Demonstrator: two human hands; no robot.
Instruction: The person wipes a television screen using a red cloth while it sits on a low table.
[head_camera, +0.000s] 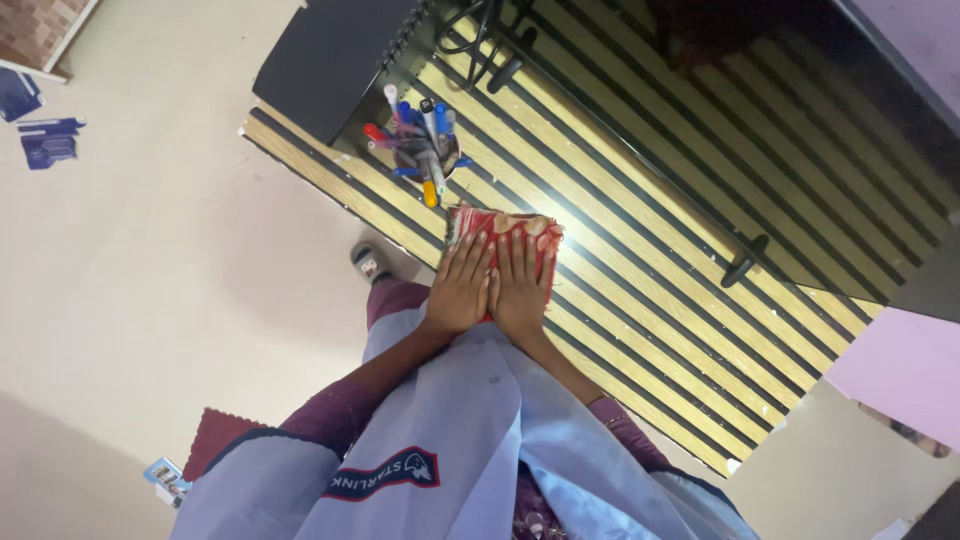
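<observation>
Both hands, left (462, 290) and right (522, 290), lie flat on a red cloth (503, 226) mid-frame, fingers (478, 252) straight, gripping nothing, near the pen cup (425, 155).

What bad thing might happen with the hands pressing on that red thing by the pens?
1. The red cloth bundle sits near the edge of the striped table, so it might slide off under the left hand and right hand.
2. The pen cup stands very close behind it; a forward push might tip it and spill pens.
3. A black cable lies farther back and might snag.
</observation>
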